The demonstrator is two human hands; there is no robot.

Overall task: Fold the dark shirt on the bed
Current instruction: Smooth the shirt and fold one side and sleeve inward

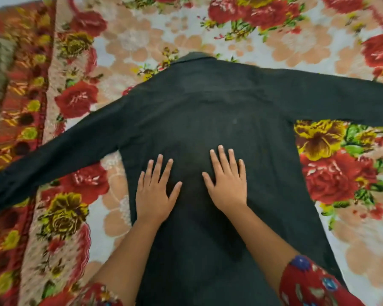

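One dark shirt (208, 120) is being spread back-up on a floral bedspread (124, 40), both sleeves stretched outward. It is being pressed by two hands, left hand (154, 195) and right hand (228, 184), fingers splayed wide, gripping nothing.

Dark shirt (208, 111): woven cloth, matt, near-black, fairly smooth with faint creases and a slightly faded patch mid-back; collar at the bed's far side same fabric. Bed cover (131, 40): soft printed cloth, matt, floral pattern in red, yellow, peach on pale ground, surface looks lightly textured. Bordered strip (20, 107) along the bed's left edge: cloth too, denser red-gold print, slight sheen. Sleeve (307, 283) at near right: thin printed cloth, red with blue spots, matt. Frame blurry, weave detail unclear.
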